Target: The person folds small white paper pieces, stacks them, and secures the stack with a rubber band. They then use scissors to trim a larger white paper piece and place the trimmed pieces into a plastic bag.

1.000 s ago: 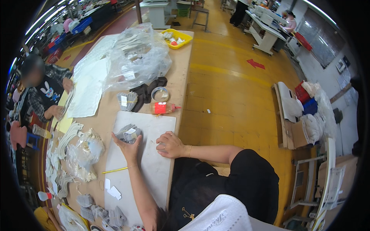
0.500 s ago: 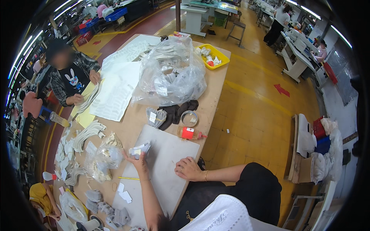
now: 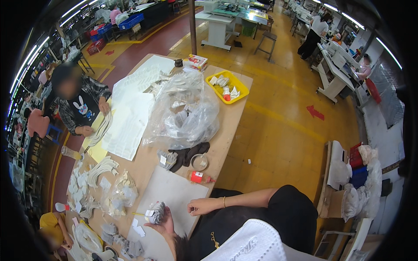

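In my left hand (image 3: 164, 224) sits a small bundle of grey fabric pieces (image 3: 157, 210) with a white paper label on its side. The palm is turned up and the fingers curl round the bundle, low over the pale grey board (image 3: 174, 187). My right hand (image 3: 199, 206) hovers by the board's right edge, fingers curled in; what they hold, if anything, is hidden. A yellow pencil (image 3: 138, 213) pokes out beside the bundle, with white paper slips (image 3: 138, 229) below it. Beyond the board lies another labelled grey bundle (image 3: 166, 160).
A red-labelled bottle (image 3: 198, 177), a tape roll (image 3: 200, 162) and dark cloth (image 3: 183, 158) lie past the board. Farther back are a large plastic bag (image 3: 183, 113) and a yellow tray (image 3: 239, 92). Across the table a person (image 3: 80, 104) handles pale strips; another person (image 3: 54, 228) sits at lower left.
The view has shifted. My left hand has come lower and nearer, turning palm up with the grey bundle. The right hand, spread on the board before, has lifted and curled its fingers.
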The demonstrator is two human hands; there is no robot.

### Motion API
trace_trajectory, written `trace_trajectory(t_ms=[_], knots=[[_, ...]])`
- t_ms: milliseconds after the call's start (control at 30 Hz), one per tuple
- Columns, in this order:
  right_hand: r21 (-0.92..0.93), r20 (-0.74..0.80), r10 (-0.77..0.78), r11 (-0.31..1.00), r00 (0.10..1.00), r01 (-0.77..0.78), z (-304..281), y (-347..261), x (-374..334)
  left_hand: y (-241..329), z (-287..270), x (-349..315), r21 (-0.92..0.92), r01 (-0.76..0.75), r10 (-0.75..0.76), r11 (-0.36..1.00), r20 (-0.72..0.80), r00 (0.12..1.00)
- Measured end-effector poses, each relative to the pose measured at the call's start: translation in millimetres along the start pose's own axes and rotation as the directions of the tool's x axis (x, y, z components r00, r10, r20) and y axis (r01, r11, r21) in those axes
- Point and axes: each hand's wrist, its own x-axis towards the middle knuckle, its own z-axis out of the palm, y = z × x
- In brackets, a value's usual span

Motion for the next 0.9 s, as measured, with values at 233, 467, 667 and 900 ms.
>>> trace_trajectory(t_ms=[233, 467, 667, 900], knots=[[0.061, -0.179, 0.061, 0.997, 0.982, -0.05, -71, -2, -40, -28, 48, 25, -0.179, -0.065, 0.054, 0.982, -0.068, 0.996], [0.039, -0.292, 0.05, 0.998, 0.955, -0.04, -91, -6, -35, -46, 59, 53, -0.141, 0.007, -0.005, 0.99, 0.019, 1.0], [0.023, -0.322, -0.001, 1.0, 0.947, 0.009, -99, -7, -14, -53, 68, 64, 0.694, -0.276, 0.045, 0.665, 0.332, 0.942], [0.051, -0.374, 0.038, 0.998, 0.927, -0.02, -138, -34, 14, -29, 62, 79, 0.797, -0.275, 0.233, 0.538, 0.174, 0.957]])
